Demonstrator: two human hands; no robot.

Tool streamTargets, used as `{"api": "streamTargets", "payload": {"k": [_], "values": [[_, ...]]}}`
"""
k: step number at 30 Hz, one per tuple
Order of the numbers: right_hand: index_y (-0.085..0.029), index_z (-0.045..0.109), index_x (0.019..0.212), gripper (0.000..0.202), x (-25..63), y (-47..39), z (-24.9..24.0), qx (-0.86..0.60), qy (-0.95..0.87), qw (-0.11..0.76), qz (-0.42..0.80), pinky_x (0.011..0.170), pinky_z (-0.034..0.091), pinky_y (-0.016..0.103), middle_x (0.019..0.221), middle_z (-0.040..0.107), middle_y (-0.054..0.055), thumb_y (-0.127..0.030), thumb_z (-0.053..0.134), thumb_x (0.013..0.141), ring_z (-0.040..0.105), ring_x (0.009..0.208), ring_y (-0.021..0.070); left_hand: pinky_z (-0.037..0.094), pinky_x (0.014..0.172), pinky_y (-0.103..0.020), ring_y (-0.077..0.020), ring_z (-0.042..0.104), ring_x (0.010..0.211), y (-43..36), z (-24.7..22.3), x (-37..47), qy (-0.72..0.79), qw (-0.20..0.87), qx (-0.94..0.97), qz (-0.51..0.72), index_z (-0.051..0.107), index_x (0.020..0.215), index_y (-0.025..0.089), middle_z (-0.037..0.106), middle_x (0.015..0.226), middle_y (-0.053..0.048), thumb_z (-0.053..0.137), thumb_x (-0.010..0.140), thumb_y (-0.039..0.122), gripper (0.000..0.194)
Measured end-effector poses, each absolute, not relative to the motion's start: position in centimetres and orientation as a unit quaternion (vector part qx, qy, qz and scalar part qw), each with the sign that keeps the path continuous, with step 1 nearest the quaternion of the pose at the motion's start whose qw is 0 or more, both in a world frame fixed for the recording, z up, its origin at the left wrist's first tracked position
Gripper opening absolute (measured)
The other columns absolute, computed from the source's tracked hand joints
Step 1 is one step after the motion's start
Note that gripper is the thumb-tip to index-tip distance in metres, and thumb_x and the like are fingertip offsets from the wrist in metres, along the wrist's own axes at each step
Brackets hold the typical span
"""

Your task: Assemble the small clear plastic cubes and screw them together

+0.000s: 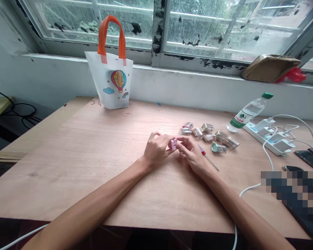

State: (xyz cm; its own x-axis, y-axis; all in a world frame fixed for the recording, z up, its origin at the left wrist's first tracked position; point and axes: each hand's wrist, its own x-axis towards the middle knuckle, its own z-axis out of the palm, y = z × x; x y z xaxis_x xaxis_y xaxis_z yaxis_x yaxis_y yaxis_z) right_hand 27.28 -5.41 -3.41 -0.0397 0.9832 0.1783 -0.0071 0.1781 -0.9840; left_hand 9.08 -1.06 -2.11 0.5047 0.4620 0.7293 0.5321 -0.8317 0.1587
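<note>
A small pink pencil sharpener [173, 144] is held just above the table, between the fingertips of both hands. My left hand [158, 147] pinches it from the left, thumb below and fingers over the top. From the right, my right hand [190, 151] grips it with thumb and forefinger; its other fingers curl underneath and are partly hidden. Close to the right hand lies a screwdriver [208, 158] with a red and clear handle, its shaft towards me. Beyond it are several see-through sharpeners [209, 137] in a loose group, one of them a green-tinted sharpener [219, 148].
A white bag [116, 85] with orange handles stands at the back left. Back right are a water bottle [247, 114] and a power strip [263, 137] with plugged-in chargers. White cables [269, 156] and phones [307, 158] lie at the right edge of the wooden table [75, 156].
</note>
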Motion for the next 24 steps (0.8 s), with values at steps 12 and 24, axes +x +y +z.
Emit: {"api": "streamTargets", "payload": {"k": [12,24], "values": [[-0.024,0.067,0.116,0.038,27.6,-5.2,-3.2,-0.436,-0.558,0.515,0.483,0.053,0.038,0.026,0.096,0.066,0.002,-0.047,0.075,0.087,0.046,0.061,0.0103,0.04,0.095,-0.037,-0.0154,0.074,0.093,-1.2,-1.8,9.1,-0.283,0.038,-0.875,-0.39,0.063,0.115,0.022,0.079,0.104,0.0,0.059,0.101,0.028,0.016],[-0.024,0.063,0.119,0.042,27.6,-5.8,-2.4,-0.458,-0.571,0.484,0.48,0.047,0.038,0.025,0.076,0.062,-0.002,-0.05,0.072,0.087,0.048,0.055,0.0114,0.04,0.097,-0.038,-0.018,0.074,0.096,-0.7,-2.1,8.9,-0.274,0.054,-0.878,-0.388,0.062,0.117,0.022,0.08,0.106,-0.002,0.061,0.1,0.034,0.02]]}}
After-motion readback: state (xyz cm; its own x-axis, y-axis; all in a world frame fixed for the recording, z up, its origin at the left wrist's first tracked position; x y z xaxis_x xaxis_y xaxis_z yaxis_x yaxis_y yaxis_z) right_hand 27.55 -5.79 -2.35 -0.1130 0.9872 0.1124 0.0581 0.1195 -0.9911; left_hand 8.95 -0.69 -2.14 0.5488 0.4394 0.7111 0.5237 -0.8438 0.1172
